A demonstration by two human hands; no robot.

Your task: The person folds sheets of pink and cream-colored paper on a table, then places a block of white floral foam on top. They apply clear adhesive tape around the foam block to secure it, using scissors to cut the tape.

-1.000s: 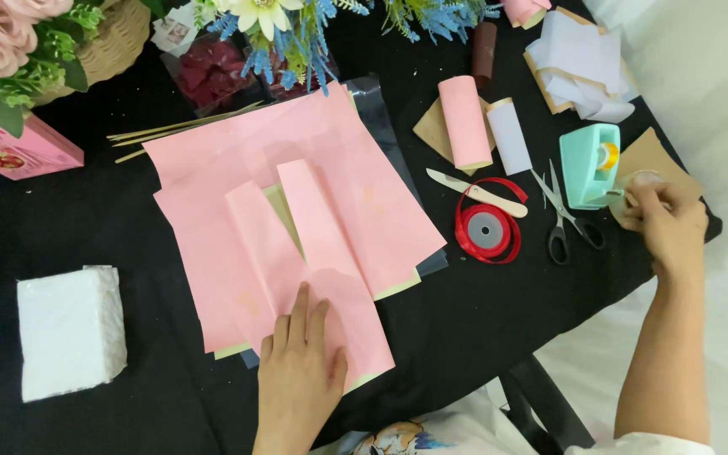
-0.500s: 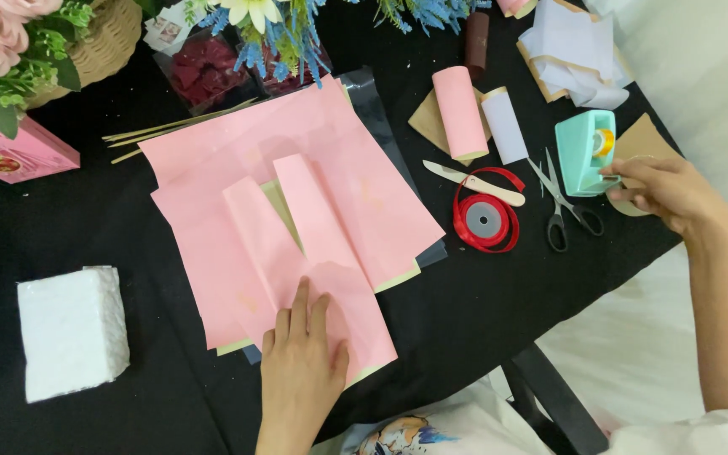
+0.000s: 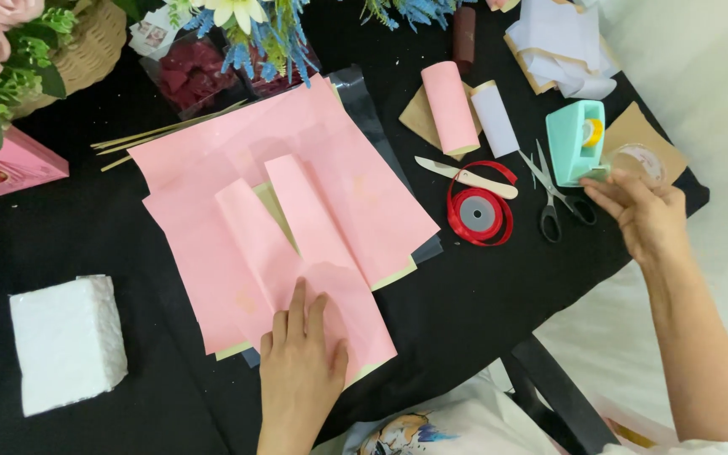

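Note:
My left hand (image 3: 301, 362) lies flat, palm down, on the near end of folded pink paper sheets (image 3: 280, 202) spread on the black table, and presses on the pleats. My right hand (image 3: 646, 215) is at the table's right edge, just beside a mint-green tape dispenser (image 3: 573, 139). Its thumb and fingers pinch a strip of clear tape (image 3: 608, 174) that runs from the dispenser. A clear round piece (image 3: 636, 158) shows above the fingers; I cannot tell what it is.
Scissors (image 3: 556, 198), a red ribbon spool (image 3: 478, 215) and a pale flat stick (image 3: 465, 177) lie between the paper and the dispenser. Pink and white paper rolls (image 3: 452, 108) lie behind them. A white foam block (image 3: 67, 341) sits near left. Flowers and a basket (image 3: 86, 42) line the far edge.
My right hand has drawn back from the dispenser toward the table's edge, pinching tape. My left hand stays flat on the pink paper.

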